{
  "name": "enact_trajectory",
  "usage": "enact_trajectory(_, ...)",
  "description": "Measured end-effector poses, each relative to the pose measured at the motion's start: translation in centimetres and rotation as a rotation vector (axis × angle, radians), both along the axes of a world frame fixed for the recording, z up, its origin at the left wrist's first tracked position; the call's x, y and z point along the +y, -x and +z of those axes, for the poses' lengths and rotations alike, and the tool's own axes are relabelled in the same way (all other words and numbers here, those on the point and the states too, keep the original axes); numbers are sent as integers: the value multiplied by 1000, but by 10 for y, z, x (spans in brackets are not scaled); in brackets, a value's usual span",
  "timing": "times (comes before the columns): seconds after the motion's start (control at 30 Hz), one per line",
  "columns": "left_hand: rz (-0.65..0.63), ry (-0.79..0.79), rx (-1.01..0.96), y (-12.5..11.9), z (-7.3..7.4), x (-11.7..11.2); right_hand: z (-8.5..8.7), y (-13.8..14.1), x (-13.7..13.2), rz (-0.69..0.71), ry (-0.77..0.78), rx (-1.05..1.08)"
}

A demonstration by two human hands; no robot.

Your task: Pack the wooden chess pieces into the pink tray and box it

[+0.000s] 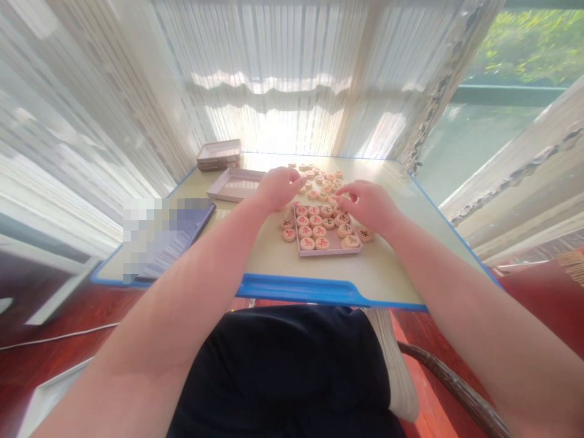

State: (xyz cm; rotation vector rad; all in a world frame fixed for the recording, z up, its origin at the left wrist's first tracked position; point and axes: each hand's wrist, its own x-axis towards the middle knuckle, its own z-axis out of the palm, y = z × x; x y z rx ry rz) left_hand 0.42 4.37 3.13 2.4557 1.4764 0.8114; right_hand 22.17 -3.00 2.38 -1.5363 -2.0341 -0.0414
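Note:
A shallow box (330, 252) on the table holds rows of round wooden Chinese chess pieces, red-marked ones (316, 220) at left and black-marked ones (345, 230) at right. A few bare spots show in its near middle. My left hand (279, 187) hovers beyond the box's far left corner, fingers curled and thumb drawn in; what it pinches, if anything, is hidden. Over the far right corner, my right hand (368, 204) has thumb and index finger bent and apart, close to the pieces there. More loose pieces (319, 179) are scattered behind the box.
Single pieces lie beside the box, left (288, 235) and right (365, 233). An empty shallow tray (235, 184) and stacked boxes (219, 155) stand at the back left. A dark-edged flat item (182, 240) lies at left. A blue rim (301, 289) edges the table; curtains hang behind.

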Motion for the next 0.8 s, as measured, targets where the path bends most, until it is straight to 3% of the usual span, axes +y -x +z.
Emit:
enact_trajectory(0.17,-99,121,58,-2,-7,4,-10,-22,14,-174,72,9)
enact_trajectory(0.4,-319,65,121,-5,0,-9,-12,-21,17,-216,186,69)
enact_trajectory(0.6,-251,157,184,-6,-5,-8,-19,-25,24,-215,129,146)
enact_trajectory(0.8,-284,251,201,-8,-10,0,-21,-25,36,-107,148,185)
